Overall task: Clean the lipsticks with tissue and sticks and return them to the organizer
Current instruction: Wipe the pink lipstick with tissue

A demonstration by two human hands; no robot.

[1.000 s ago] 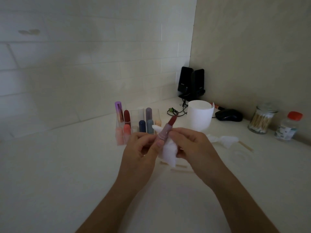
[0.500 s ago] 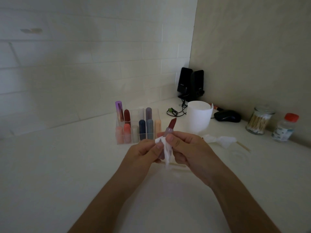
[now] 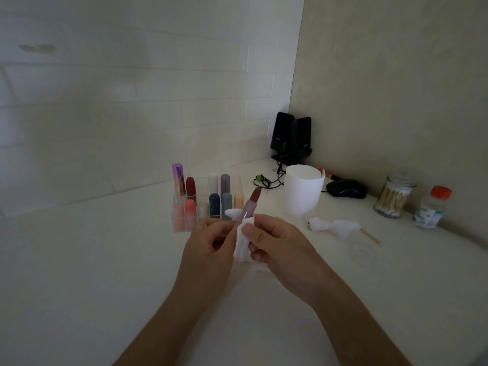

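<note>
Pinching, with the curled fingers of the left hand (image 3: 211,241), what appears to be the lower end of an uncapped lipstick (image 3: 250,204) with a translucent mauve barrel and dark red bullet, raised above the near part of the white countertop (image 3: 105,260), just in front of the organizer. Wrapping a crumpled white tissue (image 3: 243,244) round the barrel's base with the right hand (image 3: 274,244), thumb pressed on the tissue and fingers curled behind it, probably to rub the casing without touching the colour. Tilted up and to the right, likely to keep the bullet clear of both hands and in view. Bullet extended, smooth, slanted at the tip; no smear discernible in this dim light. Just beyond, upright in a clear acrylic organizer (image 3: 203,186) with square cells, capped lipsticks (image 3: 214,203) in pink, coral, navy, grey, peach, red and purple. Further right, lying within reach, a twisted white used tissue (image 3: 340,227) and a thin wooden stick (image 3: 371,236). Behind those, a white cylindrical cup (image 3: 303,190), a glass jar of cotton swabs (image 3: 393,198), a small orange-capped bottle (image 3: 431,208), a black mouse (image 3: 346,191) and black speakers (image 3: 290,138) in the corner.
</note>
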